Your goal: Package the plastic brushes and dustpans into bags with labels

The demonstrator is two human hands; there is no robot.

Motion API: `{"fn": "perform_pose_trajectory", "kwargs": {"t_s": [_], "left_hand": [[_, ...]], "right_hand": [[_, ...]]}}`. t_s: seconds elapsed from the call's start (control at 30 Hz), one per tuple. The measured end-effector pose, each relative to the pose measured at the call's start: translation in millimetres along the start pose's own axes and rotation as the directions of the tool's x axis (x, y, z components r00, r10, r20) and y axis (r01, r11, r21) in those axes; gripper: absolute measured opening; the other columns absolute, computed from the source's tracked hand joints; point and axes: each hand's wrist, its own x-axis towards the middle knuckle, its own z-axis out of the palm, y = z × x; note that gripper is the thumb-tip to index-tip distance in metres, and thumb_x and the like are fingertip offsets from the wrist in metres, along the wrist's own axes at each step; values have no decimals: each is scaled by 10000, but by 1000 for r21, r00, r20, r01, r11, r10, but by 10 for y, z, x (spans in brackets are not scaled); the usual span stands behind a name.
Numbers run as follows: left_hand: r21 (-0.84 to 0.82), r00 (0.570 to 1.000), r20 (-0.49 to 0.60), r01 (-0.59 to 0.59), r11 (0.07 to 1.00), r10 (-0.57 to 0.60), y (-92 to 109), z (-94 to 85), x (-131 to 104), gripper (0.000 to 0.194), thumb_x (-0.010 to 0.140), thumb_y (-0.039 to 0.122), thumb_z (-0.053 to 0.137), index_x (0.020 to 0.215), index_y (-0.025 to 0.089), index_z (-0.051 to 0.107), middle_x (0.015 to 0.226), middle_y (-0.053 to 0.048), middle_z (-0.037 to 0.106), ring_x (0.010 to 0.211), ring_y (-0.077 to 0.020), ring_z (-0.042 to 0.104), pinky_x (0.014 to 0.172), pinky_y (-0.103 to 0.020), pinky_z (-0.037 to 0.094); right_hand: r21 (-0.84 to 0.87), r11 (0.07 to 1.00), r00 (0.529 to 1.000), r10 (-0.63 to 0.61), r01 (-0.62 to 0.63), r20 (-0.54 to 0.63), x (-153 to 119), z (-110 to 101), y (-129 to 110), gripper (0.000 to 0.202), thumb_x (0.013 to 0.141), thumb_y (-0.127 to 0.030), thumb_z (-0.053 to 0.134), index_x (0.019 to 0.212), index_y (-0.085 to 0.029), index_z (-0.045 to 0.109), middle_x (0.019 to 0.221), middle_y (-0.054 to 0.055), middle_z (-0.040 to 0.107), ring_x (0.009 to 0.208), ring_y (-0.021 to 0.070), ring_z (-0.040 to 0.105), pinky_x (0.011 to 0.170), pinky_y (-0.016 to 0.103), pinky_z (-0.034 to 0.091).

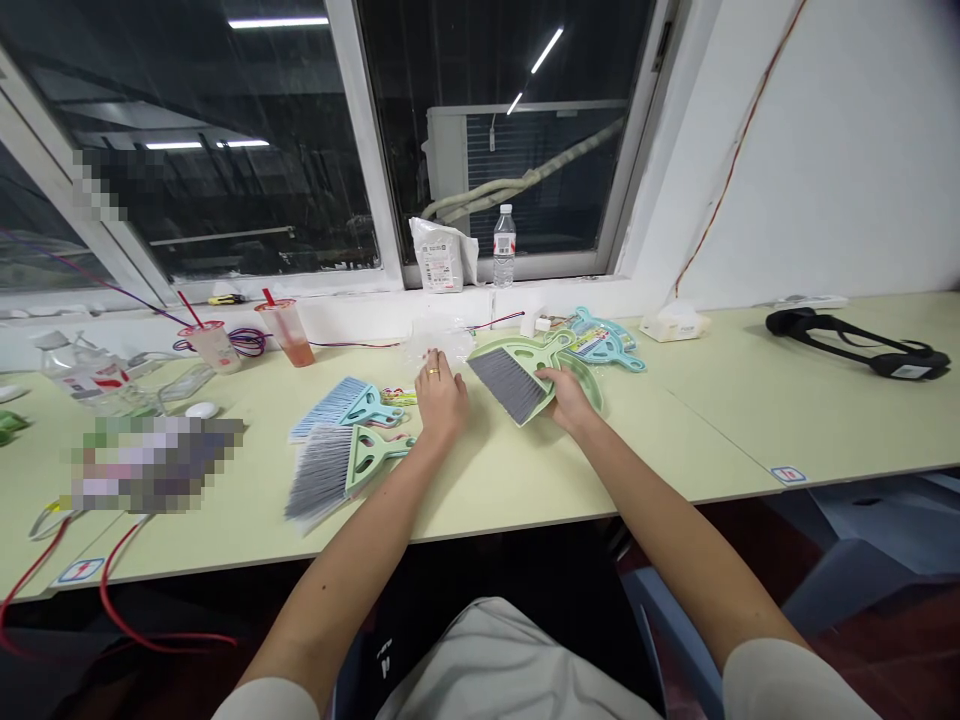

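Observation:
My right hand (pixel 570 398) grips a green hand brush (pixel 517 378) with grey bristles, its bristles turned to the left. Directly behind it sits a green dustpan (pixel 591 382), partly covered by the brush and my fingers. My left hand (pixel 442 398) lies over the table with fingers stretched forward, at the near edge of a clear plastic wrapper (pixel 435 340); a ring shows on one finger. Left of that hand are a blue hand brush (pixel 341 405) and, nearer to me, another green hand brush (pixel 330 470) with grey bristles.
Blue dustpan-and-brush pieces (pixel 606 342) lie behind the green dustpan. Further right are a tissue pack (pixel 675 322) and a black headset-like frame (pixel 855 345). Two drink cups (pixel 286 335), bottles and cables stand at left. A water bottle (pixel 505 248) and white package (pixel 442 258) occupy the sill.

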Motion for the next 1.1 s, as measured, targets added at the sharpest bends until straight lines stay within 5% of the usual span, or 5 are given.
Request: {"fn": "perform_pose_trajectory", "kwargs": {"t_s": [0.13,0.27,0.37,0.93,1.1], "left_hand": [[-183,962,-116,-265,947,247,112,-152,-51,542,993,244,413,1521,124,436,1583,-211,435,1456,-325,409,1182,-524,314],[-259,831,-32,-544,798,556,325,-164,-216,467,989,236,425,1433,139,536,1482,-187,557,1379,-310,503,1147,-513,372],[-291,781,11,-595,749,625,449,-108,-320,400,979,233,445,1336,153,607,1370,-178,631,1295,-310,567,1100,-514,419],[-326,806,45,-547,771,590,448,-52,-347,220,971,286,497,1098,172,636,1208,-172,666,1183,-300,601,1047,-481,462],[-357,884,-17,-441,823,466,395,-58,-308,323,987,312,488,1257,177,603,1299,-174,630,1286,-298,540,1108,-480,411]], "right_hand": [[73,997,996,28,-22,-84,6,39,30,354,631,-177,689,942,-267,548,797,-38,673,666,170,638,588,316,571],[76,997,1000,14,-12,-21,-16,83,45,344,641,-162,697,938,-251,549,800,-27,674,666,175,649,592,320,582],[107,994,1000,-5,7,-16,-28,96,48,348,640,-146,706,926,-249,536,792,-33,667,650,172,650,576,313,580],[145,989,999,2,-7,34,-55,136,24,347,656,-110,676,932,-247,517,776,-16,679,711,204,691,609,329,602],[134,988,997,75,-78,22,-69,138,8,304,684,-122,677,918,-236,519,751,-2,683,685,216,692,611,362,611]]}}
